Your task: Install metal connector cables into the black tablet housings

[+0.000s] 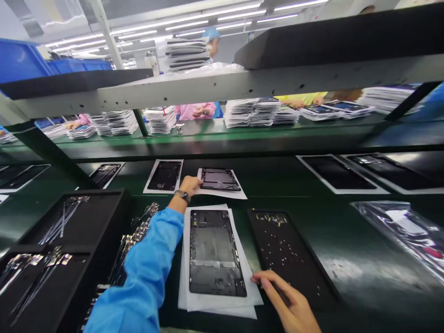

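Grips far tablet shell point(219, 179) with left hand point(190, 186), at its 3 o'clock. Has near tablet shell point(213, 252) at 10 o'clock from right hand point(286, 296), loosely pinched; cannot tell if gripping anything. Has black tray point(302, 278) at its 12, holding yellowish pieces point(271, 218); partitioned box point(107, 236) at left hand's 8, holding circuit parts point(35, 260).

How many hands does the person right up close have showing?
2: the left hand at the left edge of a black panel on white paper, and the right hand near the black tray of little bits.
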Available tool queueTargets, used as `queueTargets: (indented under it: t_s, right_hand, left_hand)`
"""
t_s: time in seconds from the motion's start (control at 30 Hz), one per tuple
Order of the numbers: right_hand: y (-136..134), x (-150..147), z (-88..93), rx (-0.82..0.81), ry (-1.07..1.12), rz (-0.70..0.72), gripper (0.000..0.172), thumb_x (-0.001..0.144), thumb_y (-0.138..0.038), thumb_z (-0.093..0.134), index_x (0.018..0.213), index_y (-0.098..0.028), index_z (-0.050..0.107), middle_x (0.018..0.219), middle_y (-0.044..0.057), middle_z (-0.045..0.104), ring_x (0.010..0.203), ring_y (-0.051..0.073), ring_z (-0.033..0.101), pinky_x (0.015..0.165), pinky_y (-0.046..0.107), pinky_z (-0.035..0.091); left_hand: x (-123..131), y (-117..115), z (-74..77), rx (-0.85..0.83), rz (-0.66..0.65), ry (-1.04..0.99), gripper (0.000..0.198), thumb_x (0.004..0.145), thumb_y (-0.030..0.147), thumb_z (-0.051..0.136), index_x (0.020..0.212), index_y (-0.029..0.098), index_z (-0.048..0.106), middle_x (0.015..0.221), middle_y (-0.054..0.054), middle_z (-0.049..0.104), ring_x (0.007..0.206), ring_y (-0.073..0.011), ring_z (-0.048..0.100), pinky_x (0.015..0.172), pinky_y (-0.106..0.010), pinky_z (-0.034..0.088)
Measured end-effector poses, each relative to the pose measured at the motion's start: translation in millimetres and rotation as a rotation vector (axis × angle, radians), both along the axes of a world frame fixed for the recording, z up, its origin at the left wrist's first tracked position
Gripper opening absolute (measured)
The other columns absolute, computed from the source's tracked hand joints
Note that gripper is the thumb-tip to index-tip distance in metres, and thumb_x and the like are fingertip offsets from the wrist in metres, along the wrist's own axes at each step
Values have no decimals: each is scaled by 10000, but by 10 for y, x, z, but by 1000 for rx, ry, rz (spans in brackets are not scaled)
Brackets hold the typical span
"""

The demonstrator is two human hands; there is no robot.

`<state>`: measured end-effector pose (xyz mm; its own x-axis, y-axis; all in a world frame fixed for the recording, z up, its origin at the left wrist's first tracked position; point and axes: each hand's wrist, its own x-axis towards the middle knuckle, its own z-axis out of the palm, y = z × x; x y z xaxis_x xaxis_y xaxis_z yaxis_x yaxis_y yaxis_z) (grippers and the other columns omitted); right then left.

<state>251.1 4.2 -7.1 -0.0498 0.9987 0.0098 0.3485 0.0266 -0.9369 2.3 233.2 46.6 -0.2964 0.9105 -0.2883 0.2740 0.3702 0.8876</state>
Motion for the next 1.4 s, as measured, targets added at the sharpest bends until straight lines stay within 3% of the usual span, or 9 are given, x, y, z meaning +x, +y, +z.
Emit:
queueTargets:
  t_s: [0.17,0.37,0.63,0.77,0.9,1.07,1.2,1.3,1.4]
  right_hand:
    - [67,-154,60,18,53,57,402,843,-568,557,781,-202,712,779,65,703,764,215,662,752,267,551]
    - [97,-242,68,31,31,55,361,875,-526,534,797,-206,683,791,67,675,792,220,627,765,312,515]
    - [171,-660,-132,90,-243,229,218,897,-350,512,904,-203,673,755,59,625,783,230,554,729,353,459]
    - [281,-850,-245,124,-422,192,137,852,-312,559,855,-197,632,689,41,573,747,236,541,707,357,429]
    - [346,-918,-284,204,-511,232,179,858,-340,532,769,-209,616,636,40,548,692,234,525,650,345,390]
    - [402,-896,-391,250,-471,347,305,861,-440,467,696,-234,620,594,49,536,622,234,506,576,339,366]
    - [461,-885,-464,246,-455,283,361,804,-554,488,785,-224,634,585,47,523,593,251,510,550,358,379]
    - [492,-897,-451,217,-443,321,377,773,-573,483,738,-233,642,567,53,526,585,262,521,549,374,389]
    - [506,-914,-408,190,-419,399,354,766,-543,471,677,-250,649,605,71,579,600,269,549,574,395,414]
  left_hand:
    - [-494,-1123,-73,56,54,-179,275,661,381,747,677,130,635,653,-30,641,653,-170,612,632,-279,485]
    - [-588,-2363,-401,56,167,-361,411,559,499,760,787,177,644,807,-81,716,772,-233,668,695,-312,514]
    - [-537,-2655,-838,4,152,-332,340,604,476,722,765,190,635,768,-78,708,747,-240,669,729,-338,520]
    - [-552,-2658,-880,18,147,-55,260,655,416,683,797,197,679,689,-55,675,651,-226,624,658,-326,490]
    - [-620,-2874,-651,91,169,175,249,694,362,679,897,223,714,767,-61,670,644,-210,590,571,-298,438]
    - [-1036,-3480,118,16,-32,136,209,763,360,654,931,291,756,847,-71,712,720,-225,631,669,-313,493]
    - [-1775,-3814,639,25,351,520,258,728,468,651,867,274,747,796,-54,716,719,-246,627,679,-323,486]
    - [-2434,-3759,705,-56,408,745,285,700,427,618,870,221,718,763,-53,692,695,-239,597,662,-316,461]
    - [-2915,-3503,598,-55,242,857,345,725,317,549,1003,181,704,794,-61,658,703,-222,570,701,-313,449]
